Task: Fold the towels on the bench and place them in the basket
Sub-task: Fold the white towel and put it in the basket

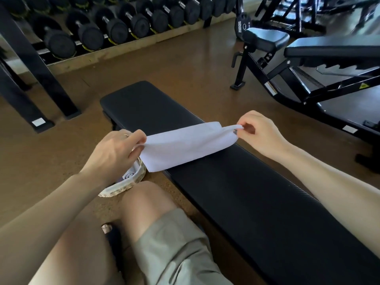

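one long black padded worktop [236, 182] runs from the near right to the middle of the view, its vinyl top smooth with a fine ribbed edge. behind it stands one rack of dumbbells [115, 27], round black rubber heads on short steel handles, too many rows to count surely. at the right sits one adjustable bench [333, 50] with a black steel frame and a toothed rail. the floor [185, 66] is brown and grainy.

one white towel [185, 147] lies across the worktop, soft and flat, folded into a long band, its left end hanging past the worktop's edge. one woven basket [123, 186], pale and round, sits on the floor just left of the worktop beside the person's knee; a rolled white cloth [128, 175] shows inside, how many i cannot tell.

two hands hold the towel. the left hand [115, 151], a ring on one finger, pinches the left end between thumb and curled fingers, above the basket. the right hand [257, 133] pinches the right corner with fingertips, lifting it slightly off the worktop.
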Demonstrator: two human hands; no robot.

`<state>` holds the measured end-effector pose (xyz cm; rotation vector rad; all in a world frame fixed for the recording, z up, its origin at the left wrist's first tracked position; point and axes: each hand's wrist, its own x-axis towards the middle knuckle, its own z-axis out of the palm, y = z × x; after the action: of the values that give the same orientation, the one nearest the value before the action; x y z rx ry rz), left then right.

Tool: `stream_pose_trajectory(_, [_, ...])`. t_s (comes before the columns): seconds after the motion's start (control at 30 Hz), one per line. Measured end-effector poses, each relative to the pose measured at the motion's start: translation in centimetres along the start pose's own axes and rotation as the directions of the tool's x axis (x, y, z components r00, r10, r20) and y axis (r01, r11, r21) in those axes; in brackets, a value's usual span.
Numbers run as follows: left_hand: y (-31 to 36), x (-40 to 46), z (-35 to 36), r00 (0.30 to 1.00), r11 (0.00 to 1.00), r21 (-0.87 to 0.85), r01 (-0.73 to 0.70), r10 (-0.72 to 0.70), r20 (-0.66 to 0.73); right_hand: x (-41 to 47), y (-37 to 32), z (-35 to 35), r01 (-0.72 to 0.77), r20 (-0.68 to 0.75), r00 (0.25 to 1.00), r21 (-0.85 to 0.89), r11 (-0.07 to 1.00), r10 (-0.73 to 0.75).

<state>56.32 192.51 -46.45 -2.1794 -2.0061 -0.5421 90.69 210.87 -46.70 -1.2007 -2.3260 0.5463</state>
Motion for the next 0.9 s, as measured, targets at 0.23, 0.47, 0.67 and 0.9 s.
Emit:
stream_pose_trajectory(0.23, [-1.7,0.6,-0.7,0.999,0.998,-0.051,0.023,-0.026,-0.044,0.7,-1.6,-0.3,0.04,-0.048,0.998,0.043,0.998,-0.038])
stream_pose_trajectory(0.47, [-3.9,1.1,-0.6,0.995,0.988,0.123,-0.088,0.081,0.062,1.7,-2.3,-1.0,0.209,0.116,0.975,-0.167,0.964,-0.191])
stream_pose_trajectory(0.67, [-4.3,1.5,-0.7,0.989,0.98,0.14,-0.142,0.134,0.066,2.1,-2.6,-1.8,0.119,0.196,0.976,-0.13,0.984,-0.092])
stream_pose_trajectory(0.9, [-3.5,1.5,-1.8,0.996,0.995,0.025,-0.094,0.094,-0.002,1.8,-3.1,-2.6,-0.004,0.115,0.993,-0.035,0.999,0.008])
